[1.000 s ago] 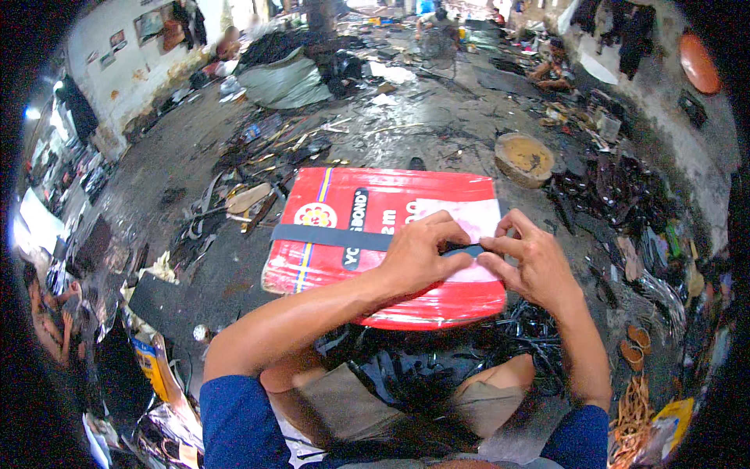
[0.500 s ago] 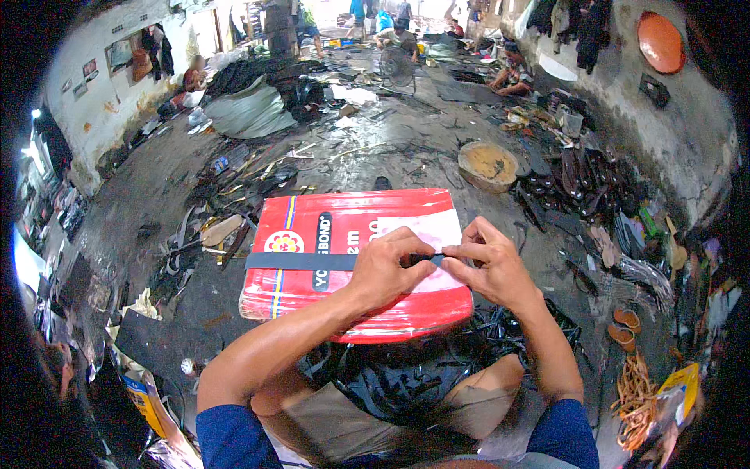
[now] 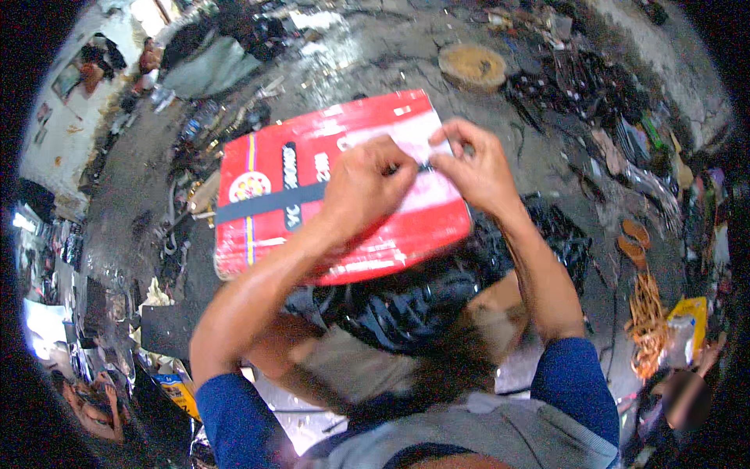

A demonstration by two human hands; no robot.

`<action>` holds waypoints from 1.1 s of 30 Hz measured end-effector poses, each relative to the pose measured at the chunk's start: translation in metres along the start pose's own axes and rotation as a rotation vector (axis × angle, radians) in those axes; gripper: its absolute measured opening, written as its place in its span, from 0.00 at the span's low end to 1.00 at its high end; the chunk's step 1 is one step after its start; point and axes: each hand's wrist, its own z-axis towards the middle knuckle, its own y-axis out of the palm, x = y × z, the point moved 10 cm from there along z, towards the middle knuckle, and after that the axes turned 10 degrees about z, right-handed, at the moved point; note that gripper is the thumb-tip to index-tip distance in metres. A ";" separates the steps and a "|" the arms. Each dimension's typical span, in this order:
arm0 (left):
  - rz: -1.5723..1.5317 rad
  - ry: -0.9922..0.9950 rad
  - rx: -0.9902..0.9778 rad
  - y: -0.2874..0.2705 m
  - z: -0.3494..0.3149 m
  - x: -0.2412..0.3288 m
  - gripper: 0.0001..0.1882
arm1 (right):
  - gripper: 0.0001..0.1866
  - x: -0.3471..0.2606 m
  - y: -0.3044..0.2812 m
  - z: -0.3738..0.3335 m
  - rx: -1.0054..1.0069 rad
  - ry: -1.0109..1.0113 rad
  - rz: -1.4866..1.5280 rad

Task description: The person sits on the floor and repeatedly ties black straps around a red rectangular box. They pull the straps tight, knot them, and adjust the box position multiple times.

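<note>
A flat red board (image 3: pixel 383 242) with a glossy printed cover rests over my lap, slanted in view. Across it runs a narrow dark strip (image 3: pixel 266 203), from the left edge toward my hands. My left hand (image 3: pixel 366 181) is closed in a fist-like pinch on the strip, over the right half of the board. Beside it, at the board's right edge, my right hand (image 3: pixel 478 168) pinches the strip's end between thumb and fingers. Only a short dark piece shows between the two hands. Blur hides the fingertips in part.
Black glossy strips (image 3: pixel 406 313) lie under the board around my legs. A round basin (image 3: pixel 473 66) stands ahead, with dark shoe-like pieces (image 3: pixel 582 90) to its right. Tan cords (image 3: pixel 647 313) and brown sandals (image 3: pixel 633 242) lie at right. A person (image 3: pixel 148 62) sits far left.
My view has tipped downward, so the board and hands appear higher in the picture. The board looks more slanted, its right side up. Both hands stay on the strip.
</note>
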 end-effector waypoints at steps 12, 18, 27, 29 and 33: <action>-0.143 0.115 0.096 0.005 0.012 0.020 0.04 | 0.20 0.018 -0.004 -0.015 0.085 0.107 0.192; -0.177 0.187 0.141 0.006 0.020 0.034 0.04 | 0.11 0.061 0.017 -0.039 0.111 0.498 0.879; -0.225 0.112 0.122 0.016 0.019 0.025 0.04 | 0.26 0.004 -0.021 0.018 0.061 0.199 0.026; -0.235 0.103 0.128 0.013 0.021 0.022 0.04 | 0.21 -0.001 -0.017 0.030 0.114 0.075 -0.276; -0.257 0.045 0.088 0.017 0.021 0.016 0.03 | 0.16 0.025 -0.016 0.026 0.206 0.094 -0.211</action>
